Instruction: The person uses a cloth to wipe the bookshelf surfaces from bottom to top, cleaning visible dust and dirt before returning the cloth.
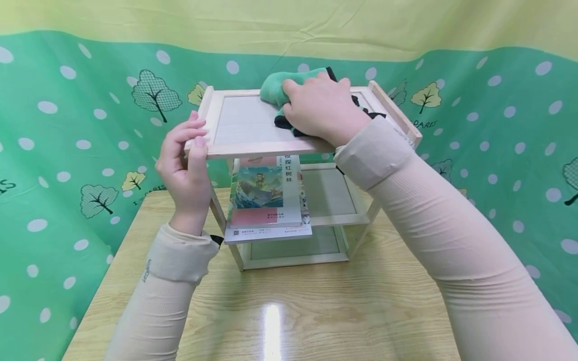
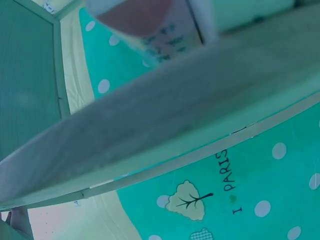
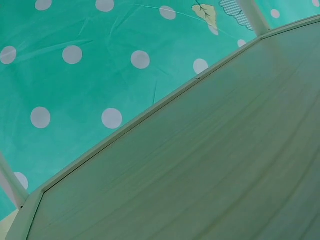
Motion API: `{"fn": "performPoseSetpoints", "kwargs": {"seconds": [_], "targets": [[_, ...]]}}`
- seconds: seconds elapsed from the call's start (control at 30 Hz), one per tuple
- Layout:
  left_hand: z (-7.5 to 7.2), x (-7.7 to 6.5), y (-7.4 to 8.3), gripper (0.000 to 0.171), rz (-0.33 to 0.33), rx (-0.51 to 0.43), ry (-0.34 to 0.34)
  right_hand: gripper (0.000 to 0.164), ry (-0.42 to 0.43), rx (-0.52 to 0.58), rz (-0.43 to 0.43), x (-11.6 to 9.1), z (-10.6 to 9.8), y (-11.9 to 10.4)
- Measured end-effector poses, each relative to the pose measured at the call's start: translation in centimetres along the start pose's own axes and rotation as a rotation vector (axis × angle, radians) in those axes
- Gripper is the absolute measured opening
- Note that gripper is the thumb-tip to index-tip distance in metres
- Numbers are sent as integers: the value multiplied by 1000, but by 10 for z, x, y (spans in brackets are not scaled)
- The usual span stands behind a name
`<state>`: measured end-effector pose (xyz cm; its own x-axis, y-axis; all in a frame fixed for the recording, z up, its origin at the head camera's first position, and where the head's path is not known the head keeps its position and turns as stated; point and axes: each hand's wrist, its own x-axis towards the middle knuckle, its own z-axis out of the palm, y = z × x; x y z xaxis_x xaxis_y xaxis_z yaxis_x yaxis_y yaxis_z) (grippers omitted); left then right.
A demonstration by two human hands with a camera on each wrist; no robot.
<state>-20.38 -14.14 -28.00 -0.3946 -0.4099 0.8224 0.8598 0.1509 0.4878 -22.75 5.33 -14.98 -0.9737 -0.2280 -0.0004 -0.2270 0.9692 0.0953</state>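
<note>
A small pale wooden shelf rack (image 1: 246, 120) with three levels stands on the table. My left hand (image 1: 185, 155) grips the front left corner of its top level, thumb on the near side. Over the top panel, my right hand (image 1: 322, 108) holds a green cloth (image 1: 274, 89) with black edging, bunched under the palm and fingers. Part of the cloth is hidden by that hand. The left wrist view has a blurred wooden rail (image 2: 165, 110) across it; the right wrist view is filled largely by a shelf panel (image 3: 175, 165). Neither wrist view shows the cloth.
Several stacked books (image 1: 266, 193) lie on the middle level at the left, jutting past its front edge. The lowest level (image 1: 293, 245) sits close over the wood-grain table (image 1: 226, 311). A green dotted curtain (image 1: 49, 200) hangs behind and at both sides.
</note>
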Motion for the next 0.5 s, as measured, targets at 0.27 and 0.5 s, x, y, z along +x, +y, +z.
{"fn": "performPoseSetpoints", "kwargs": {"seconds": [0.27,0.5], "targets": [[0,-1,-1,35,-1,7,-1,51,5,-5,-8,1,1,-3],[0,0,1,33,2,-5,3,48,14,-15,-19,3,0,-5]]}}
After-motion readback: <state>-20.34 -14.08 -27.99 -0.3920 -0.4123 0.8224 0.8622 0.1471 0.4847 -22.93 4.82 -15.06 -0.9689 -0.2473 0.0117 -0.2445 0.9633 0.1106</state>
